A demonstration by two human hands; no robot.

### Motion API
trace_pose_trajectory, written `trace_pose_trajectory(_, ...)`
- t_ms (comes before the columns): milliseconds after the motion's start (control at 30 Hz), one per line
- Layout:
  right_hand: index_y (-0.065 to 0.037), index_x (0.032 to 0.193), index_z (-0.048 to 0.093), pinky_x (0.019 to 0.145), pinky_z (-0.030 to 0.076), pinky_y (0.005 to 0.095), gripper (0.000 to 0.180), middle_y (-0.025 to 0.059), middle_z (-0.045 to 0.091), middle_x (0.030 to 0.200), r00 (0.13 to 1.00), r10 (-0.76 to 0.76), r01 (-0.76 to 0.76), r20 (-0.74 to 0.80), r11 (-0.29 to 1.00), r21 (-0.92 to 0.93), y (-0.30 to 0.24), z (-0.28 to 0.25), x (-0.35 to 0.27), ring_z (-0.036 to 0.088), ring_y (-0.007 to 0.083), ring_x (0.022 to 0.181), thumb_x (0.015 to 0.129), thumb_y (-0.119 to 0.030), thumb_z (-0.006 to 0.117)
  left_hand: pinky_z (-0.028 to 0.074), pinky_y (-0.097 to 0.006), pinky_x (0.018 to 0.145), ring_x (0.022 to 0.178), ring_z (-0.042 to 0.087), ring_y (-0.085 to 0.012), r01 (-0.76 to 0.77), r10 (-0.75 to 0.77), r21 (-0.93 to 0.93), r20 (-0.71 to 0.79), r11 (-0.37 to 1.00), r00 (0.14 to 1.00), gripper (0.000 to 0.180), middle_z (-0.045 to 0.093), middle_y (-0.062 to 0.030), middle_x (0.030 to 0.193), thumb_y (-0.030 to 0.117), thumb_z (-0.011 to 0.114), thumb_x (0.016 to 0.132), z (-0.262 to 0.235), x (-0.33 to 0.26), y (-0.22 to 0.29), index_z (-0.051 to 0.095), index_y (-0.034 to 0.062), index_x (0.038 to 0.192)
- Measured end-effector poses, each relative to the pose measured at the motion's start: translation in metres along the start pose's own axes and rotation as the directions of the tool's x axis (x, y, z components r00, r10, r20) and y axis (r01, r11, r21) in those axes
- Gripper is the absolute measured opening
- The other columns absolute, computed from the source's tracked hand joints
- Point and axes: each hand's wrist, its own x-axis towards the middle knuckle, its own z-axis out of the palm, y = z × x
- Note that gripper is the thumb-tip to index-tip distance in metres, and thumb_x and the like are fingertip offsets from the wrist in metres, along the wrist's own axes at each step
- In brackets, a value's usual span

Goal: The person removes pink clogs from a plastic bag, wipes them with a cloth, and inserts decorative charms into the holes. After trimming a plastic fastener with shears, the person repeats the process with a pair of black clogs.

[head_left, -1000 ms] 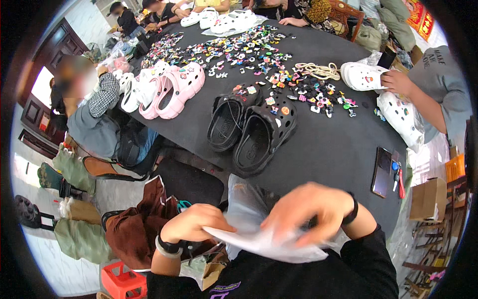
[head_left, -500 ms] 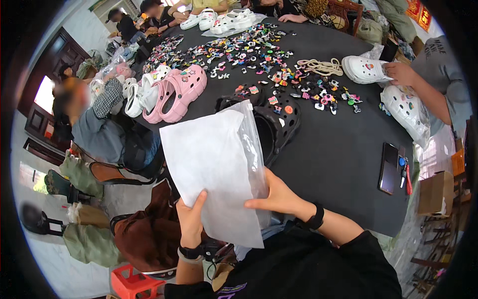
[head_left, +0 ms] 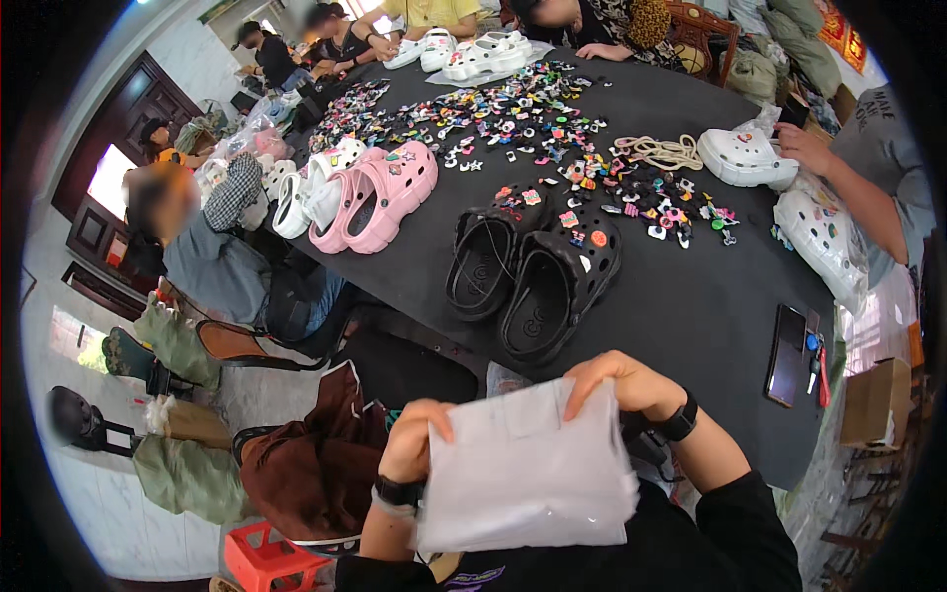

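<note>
Low in front of my body, a white translucent plastic bag (head_left: 528,479) is held in both hands. My left hand (head_left: 414,439) pinches its upper left corner, and my right hand (head_left: 626,383) grips the upper right edge with thumb and fingers. Just beyond the bag, a pair of black clogs (head_left: 588,259) stands on the dark table (head_left: 691,326), heels toward me. Colourful charms sit on their toe parts, and a thin clear thread or tag line lies across the left one. Whether anything is inside the bag I cannot tell.
Loose shoe charms (head_left: 533,113) spread over the table's middle. Pink clogs (head_left: 406,187) and white clogs stand to the left. On the right are a phone (head_left: 786,353), keys, a beige cord (head_left: 659,152) and white clogs (head_left: 747,158) at a co-worker's hand. Other people sit around the table.
The bag has come down toward my body and now hangs from its upper edge. Both hands have shifted to that edge. The black clogs, partly covered before, are now in full view.
</note>
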Motion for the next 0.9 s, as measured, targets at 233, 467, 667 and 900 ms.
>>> trace_pose_trajectory(233,-0.001,0.078,0.066,0.072,0.045,0.0312,0.019,0.0089,0.062,0.077,0.995,-0.103,0.091,-0.013,0.924,-0.37,-0.021,-0.011,0.012,0.059,0.021,0.077,0.071,0.003,0.049,0.045,-0.039,0.091,0.106,0.057,-0.0301,0.066,-0.076,-0.084,-0.125,0.994,0.989,0.063,0.058,-0.0195,0.113,0.035,0.058,0.083,0.015,0.049,0.042,0.038,0.0004,0.131)
trace_pose_trajectory(467,-0.003,0.085,0.07,0.078,0.046,0.0314,0.031,0.0103,0.064,0.09,0.969,-0.248,0.227,0.0,0.885,-0.407,-0.036,-0.006,0.022,0.061,0.0243,0.086,0.068,0.008,0.047,0.038,-0.033,0.099,0.116,0.05,-0.0166,0.234,-0.188,0.433,-0.147,0.87,0.971,0.07,0.056,-0.0076,0.124,0.002,0.078,0.069,0.032,0.028,0.038,0.046,-0.0018,0.132)
trace_pose_trajectory(667,-0.012,0.15,0.02,0.107,0.029,0.0409,0.076,0.0165,0.04,0.142,0.989,-0.119,0.127,-0.083,0.987,0.1,-0.017,0.001,0.002,0.037,0.0283,0.133,0.086,-0.013,0.062,0.047,-0.029,0.087,0.098,0.06,-0.0141,0.152,0.055,0.438,-0.426,0.886,0.903,0.04,0.065,-0.0064,0.107,-0.003,0.071,0.077,0.036,0.001,0.035,0.059,-0.003,0.115)
trace_pose_trajectory(900,-0.012,0.146,-0.022,0.114,0.014,0.0419,0.145,0.0113,0.008,0.155,0.961,-0.014,0.025,-0.275,0.999,0.036,0.003,0.055,-0.004,0.012,0.0248,0.142,0.058,-0.044,0.089,0.053,-0.031,0.066,0.075,0.068,-0.0253,-0.161,0.346,0.97,0.089,0.185,0.934,0.02,0.068,-0.0156,0.087,0.005,0.068,0.07,0.072,-0.016,0.038,0.067,-0.0005,0.09)
